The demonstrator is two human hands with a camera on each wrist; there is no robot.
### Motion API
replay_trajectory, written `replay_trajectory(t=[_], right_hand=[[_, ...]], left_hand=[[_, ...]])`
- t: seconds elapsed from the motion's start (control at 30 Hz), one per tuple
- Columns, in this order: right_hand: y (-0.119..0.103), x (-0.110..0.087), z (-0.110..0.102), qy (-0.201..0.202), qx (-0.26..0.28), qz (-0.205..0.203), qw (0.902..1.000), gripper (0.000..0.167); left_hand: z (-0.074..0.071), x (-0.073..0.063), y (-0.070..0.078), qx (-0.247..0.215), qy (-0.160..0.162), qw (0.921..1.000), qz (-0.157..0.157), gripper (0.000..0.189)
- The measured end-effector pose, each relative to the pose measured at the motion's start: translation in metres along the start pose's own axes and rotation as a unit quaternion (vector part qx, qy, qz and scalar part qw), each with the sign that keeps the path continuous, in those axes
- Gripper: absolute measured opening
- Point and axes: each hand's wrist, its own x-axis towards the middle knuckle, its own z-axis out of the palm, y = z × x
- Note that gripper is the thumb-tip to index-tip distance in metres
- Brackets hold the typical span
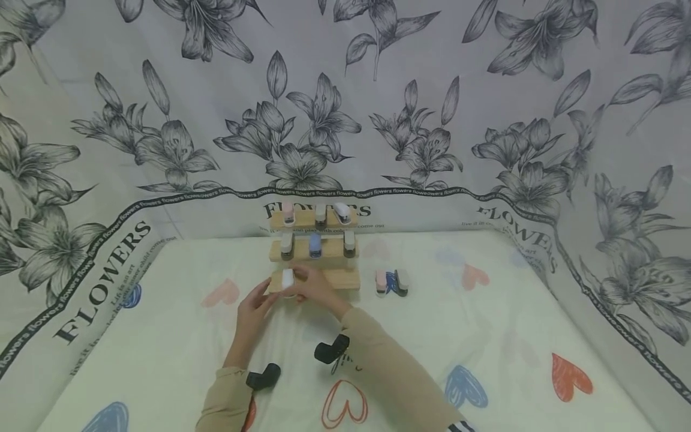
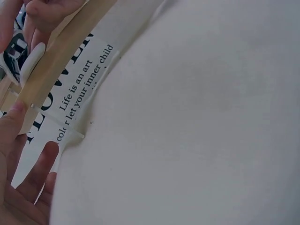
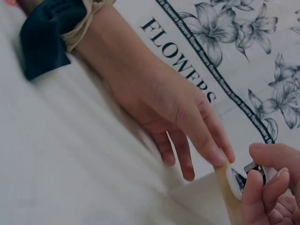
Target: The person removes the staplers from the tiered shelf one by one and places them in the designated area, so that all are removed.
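Note:
A small white stapler (image 1: 288, 278) stands at the left end of the lowest plank of a tiered wooden rack (image 1: 344, 279). My right hand (image 1: 317, 286) pinches it between thumb and fingers; its white part and black-and-metal body show in the left wrist view. At the plank's left end is my left hand (image 1: 255, 309), thumb and a finger holding the wood, other fingers spread below in the right wrist view (image 3: 161, 105). The upper planks carry several more staplers, among them a blue one (image 1: 315, 245) and a pink one (image 1: 288, 213).
Right of the rack, a pink stapler (image 1: 381, 282) and a grey-and-black one (image 1: 400, 283) lie on the white heart-print cloth (image 1: 432, 330). Flower-print fabric (image 1: 421, 156) hangs behind and at both sides. Dark camera mounts (image 1: 264, 377) sit on both wrists.

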Motion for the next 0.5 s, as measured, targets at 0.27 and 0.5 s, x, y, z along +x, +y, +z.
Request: replay_trajectory(t=[0.27,0.5], right_hand=[[0.005,-0.013,-0.027,-0.007,-0.021,0.018,0.9996,0.068],[0.014,-0.022,-0.051,-0.009,-0.032,0.011,0.9994,0.073]], left_hand=[[-0.001,0.001,-0.001,-0.021,0.0,0.9998,-0.001,0.047],[-0.004,-0.001,0.001,-0.037,-0.01,0.9989,-0.028,0.048]])
